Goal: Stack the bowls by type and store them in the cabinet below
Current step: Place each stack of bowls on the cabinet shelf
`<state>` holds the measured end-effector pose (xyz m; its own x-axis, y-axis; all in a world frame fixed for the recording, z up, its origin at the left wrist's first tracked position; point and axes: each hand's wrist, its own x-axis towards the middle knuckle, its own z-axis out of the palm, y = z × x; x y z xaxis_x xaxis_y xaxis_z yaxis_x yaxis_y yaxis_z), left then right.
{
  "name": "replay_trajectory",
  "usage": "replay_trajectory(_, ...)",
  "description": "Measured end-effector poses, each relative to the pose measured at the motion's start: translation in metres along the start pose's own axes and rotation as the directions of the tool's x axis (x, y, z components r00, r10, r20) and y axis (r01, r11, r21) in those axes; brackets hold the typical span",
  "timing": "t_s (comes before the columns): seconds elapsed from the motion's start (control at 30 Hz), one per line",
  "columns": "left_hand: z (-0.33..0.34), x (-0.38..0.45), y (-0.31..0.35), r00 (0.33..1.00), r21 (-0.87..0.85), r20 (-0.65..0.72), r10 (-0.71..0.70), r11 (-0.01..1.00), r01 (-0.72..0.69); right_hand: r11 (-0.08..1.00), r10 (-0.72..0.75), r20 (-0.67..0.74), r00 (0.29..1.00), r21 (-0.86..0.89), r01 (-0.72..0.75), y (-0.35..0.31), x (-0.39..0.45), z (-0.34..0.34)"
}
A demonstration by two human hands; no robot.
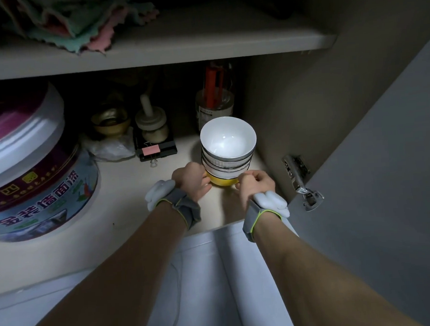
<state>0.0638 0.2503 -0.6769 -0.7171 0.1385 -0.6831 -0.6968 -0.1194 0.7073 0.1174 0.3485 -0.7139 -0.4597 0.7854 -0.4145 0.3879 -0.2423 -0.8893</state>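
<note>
A stack of bowls [227, 149] stands on the lower cabinet shelf [125, 193], right of centre. Its upper bowls are white with dark rims; a yellow bowl [224, 181] sits at the bottom. My left hand [192, 180] grips the yellow bowl's left side. On its right side, my right hand [254, 183] closes around it. Both wrists wear grey straps with white devices. The stack's base touches the shelf or hovers just above it; I cannot tell which.
A large paint bucket [33, 179] fills the shelf's left. Behind the stack are a jar with red tools [214, 107], a small bottle [152, 123], a brass bowl [110, 121] and a black clip stack [155, 150]. Cloths [79, 22] lie on the upper shelf. The open door [385, 165] and its hinge [302, 180] are to the right.
</note>
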Motion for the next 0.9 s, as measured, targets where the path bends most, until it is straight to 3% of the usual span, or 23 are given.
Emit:
replay_trajectory(0.13, 0.004, 0.004, -0.001, 0.995, 0.002, 0.098, -0.029, 1.000, 0.029, 0.999, 0.001, -0.006, 1.000, 0.050, -0.001, 0.007, 0.017, 0.001)
replay_trajectory(0.23, 0.008, 0.007, -0.003, 0.996, 0.067, 0.088, -0.028, 0.998, 0.023, 0.998, 0.018, -0.009, 1.000, 0.063, -0.017, 0.005, 0.023, 0.000)
replay_trajectory(0.5, 0.023, 0.011, -0.009, 0.986, 0.000, 0.165, 0.014, 1.000, -0.015, 0.986, 0.010, 0.042, 0.999, 0.166, -0.017, -0.010, 0.016, 0.002)
replay_trajectory(0.9, 0.035, 0.030, 0.002, 0.976, 0.147, 0.211, 0.043, 0.986, -0.075, 0.980, 0.024, 0.255, 0.967, 0.186, -0.074, -0.024, 0.040, -0.003)
